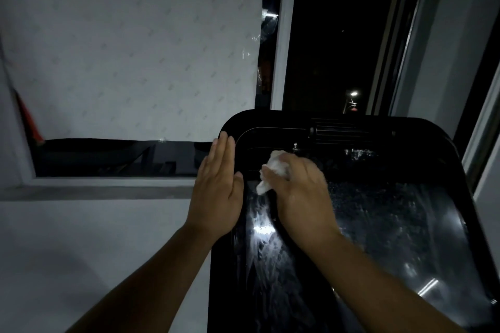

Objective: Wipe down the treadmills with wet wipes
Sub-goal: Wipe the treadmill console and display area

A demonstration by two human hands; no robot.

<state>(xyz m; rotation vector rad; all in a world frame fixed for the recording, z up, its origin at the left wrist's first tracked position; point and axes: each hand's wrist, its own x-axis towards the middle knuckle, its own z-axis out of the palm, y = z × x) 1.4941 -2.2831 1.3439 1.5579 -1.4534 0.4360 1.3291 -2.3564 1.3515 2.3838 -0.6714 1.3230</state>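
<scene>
- Forearms, both bare, enter from the bottom edge and reach up to the treadmill panel (392, 213), which is glossy black with rounded corners.
- Left hand (216, 186): flat, fingers straight and together, laid along the panel's left rim with the fingertips near the far-left corner. It holds nothing.
- Right hand (300, 192): fingers curled round a crumpled white wet wipe (272, 170), pressing it on the panel surface just inside the left edge, close to the far-left corner.
- Wipe: bunched, with part sticking out of the grip toward the left rim, between the two hands.
- Panel surface: wet streaks and droplets (glare brightest just below the right hand).
- Behind: window (338, 35), dark; pale patterned sheet (130, 48) over the left pane; one street lamp (353, 94) lit.
</scene>
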